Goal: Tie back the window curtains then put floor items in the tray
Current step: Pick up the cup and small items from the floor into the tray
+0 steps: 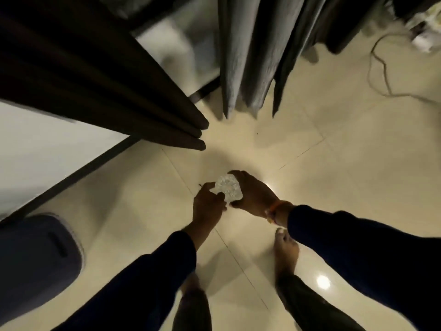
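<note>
A small clear cut-glass dish (228, 188) is held between both hands above the cream tiled floor (334, 177). My right hand (255, 194) wraps around its right side, fingers curled over the far and near rims. My left hand (207, 204) pinches its left edge. A dark curtain (100, 75) hangs at the left, its hem ending just beyond the hands. A grey curtain (250, 56) hangs straight ahead, gathered in folds. Both arms wear dark blue sleeves. The picture is blurred, so the dish's exact shape is unclear.
A dark rounded bin or stool (35, 263) stands at the lower left by a white panel with a black frame (78, 170). A cable (379, 68) and white items (427, 37) lie at the far right. My bare feet (285, 249) are below the hands.
</note>
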